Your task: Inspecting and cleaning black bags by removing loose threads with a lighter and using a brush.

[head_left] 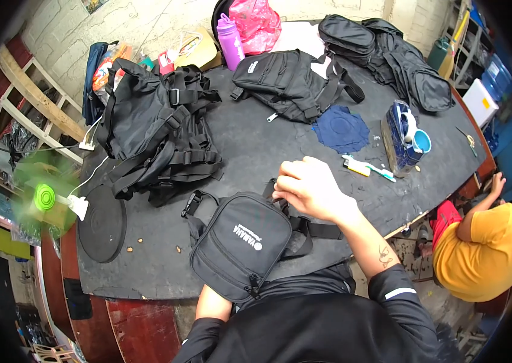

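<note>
Below-left of the curled right grip [298, 189], a boxy black fabric bag [238, 254] hides the left grip, probably supporting it; I can't tell either hold.

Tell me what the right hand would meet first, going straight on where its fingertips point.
Likely the small bag: the right hand's curled fingers seem to point down and left toward its upper edge. Depth is unclear; they may already touch it.

The zippered shoulder pouch [241, 249] is black printed in white, the water bottle [230, 47] purple, the plastic bag [257, 25] pink and the cloth [342, 130] navy.
</note>
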Motion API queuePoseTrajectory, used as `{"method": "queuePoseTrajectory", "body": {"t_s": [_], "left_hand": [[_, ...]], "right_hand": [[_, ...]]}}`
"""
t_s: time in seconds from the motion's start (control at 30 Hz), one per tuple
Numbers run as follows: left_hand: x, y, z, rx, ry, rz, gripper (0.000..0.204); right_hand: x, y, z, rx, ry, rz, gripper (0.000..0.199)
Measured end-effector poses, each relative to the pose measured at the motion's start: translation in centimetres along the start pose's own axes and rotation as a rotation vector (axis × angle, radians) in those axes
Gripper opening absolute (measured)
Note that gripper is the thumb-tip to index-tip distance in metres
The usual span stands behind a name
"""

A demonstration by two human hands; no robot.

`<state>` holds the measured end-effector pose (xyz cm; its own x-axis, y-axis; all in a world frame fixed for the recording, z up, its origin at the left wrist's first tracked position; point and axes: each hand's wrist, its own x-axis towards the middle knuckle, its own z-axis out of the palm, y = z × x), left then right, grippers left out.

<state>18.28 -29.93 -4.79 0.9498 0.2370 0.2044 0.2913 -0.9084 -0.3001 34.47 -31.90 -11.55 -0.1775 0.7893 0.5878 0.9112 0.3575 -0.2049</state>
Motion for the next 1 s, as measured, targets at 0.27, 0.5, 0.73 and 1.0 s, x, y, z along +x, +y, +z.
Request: {"method": "queuePoseTrajectory", "body": {"t_s": [0.27,0.5,0.73,1.0], "left_hand": [[-1.0,-1.9,-0.7,-0.047,0.045,0.008,0.01],[-2.8,-2.2,2.0,-0.182,-0.08,-0.105,0.019],[-3.4,-3.9,9.3,-0.379,0.32,-0.339,0.032],[-0.5,-3.5,12.5,-1.435,0.721,-0.537,0.047]], "right_hand": [[-0.1,-0.3,-0.6,-0.024,-0.064,-0.046,0.021],[-3.9,0.6,-3.1,0.28,-0.034,0.276,0.034],[-8.6,-2.4,-1.5,1.591,-0.477,0.739,0.044],[-6.5,-2.8,0.8,2.268,0.11,0.944,0.034]]}}
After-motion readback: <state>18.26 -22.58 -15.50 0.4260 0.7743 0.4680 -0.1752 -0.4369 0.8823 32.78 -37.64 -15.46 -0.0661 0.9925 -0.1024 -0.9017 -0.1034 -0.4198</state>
